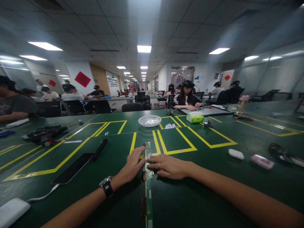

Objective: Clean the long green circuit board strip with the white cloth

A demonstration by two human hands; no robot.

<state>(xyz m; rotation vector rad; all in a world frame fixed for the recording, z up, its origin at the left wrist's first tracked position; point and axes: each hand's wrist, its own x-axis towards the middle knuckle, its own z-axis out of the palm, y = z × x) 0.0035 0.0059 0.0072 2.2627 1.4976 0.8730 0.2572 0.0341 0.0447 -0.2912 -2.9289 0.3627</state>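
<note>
A long narrow green circuit strip (148,186) lies on the green table (201,196), running away from me. My left hand (133,164), with a watch at the wrist, rests flat against the strip's left side, fingers stretched out. My right hand (167,166), wearing a ring, lies flat on the table with its fingertips touching the strip's right edge. Neither hand grips anything.
A black phone (73,167) and a black pen-like tool (100,148) lie to the left, a white box (11,211) with cable at the near left. A white basket (149,120), green tissue box (195,118) and small white items (236,154) sit farther off. Several people sit around.
</note>
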